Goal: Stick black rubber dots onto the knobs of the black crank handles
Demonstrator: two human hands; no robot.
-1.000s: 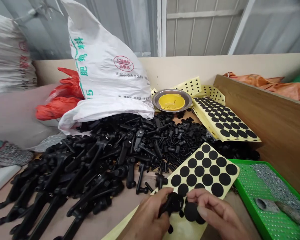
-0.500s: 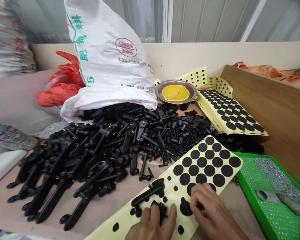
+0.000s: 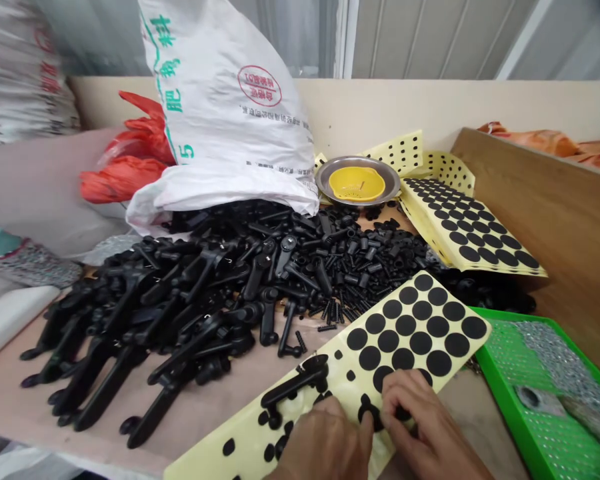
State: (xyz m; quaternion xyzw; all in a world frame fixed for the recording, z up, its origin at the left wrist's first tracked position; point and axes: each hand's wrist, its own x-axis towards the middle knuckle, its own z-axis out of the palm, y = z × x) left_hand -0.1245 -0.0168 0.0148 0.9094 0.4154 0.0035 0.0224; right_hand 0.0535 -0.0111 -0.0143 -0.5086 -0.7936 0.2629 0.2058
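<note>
Behind the worktop (image 3: 195, 417), grey panels (image 3: 410, 37) are being hidden by a white sack (image 3: 220, 100). Near centre, a yellow disc sheet (image 3: 340, 390) is being touched by the left hand (image 3: 320, 443) and right hand (image 3: 425, 417), apparently for steadiness; whether either grip is holding anything cannot be told. 1 black handle (image 3: 295, 387) is being borne by it; far reach is being obstructed by black parts (image 3: 215, 287), right by a green tray (image 3: 505, 337).

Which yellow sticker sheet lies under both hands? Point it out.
The front sheet, beside the green tray: only it lies beneath the left hand and right hand. The others lie farther back: a stack, plus dotted sheets behind the basin.
</note>
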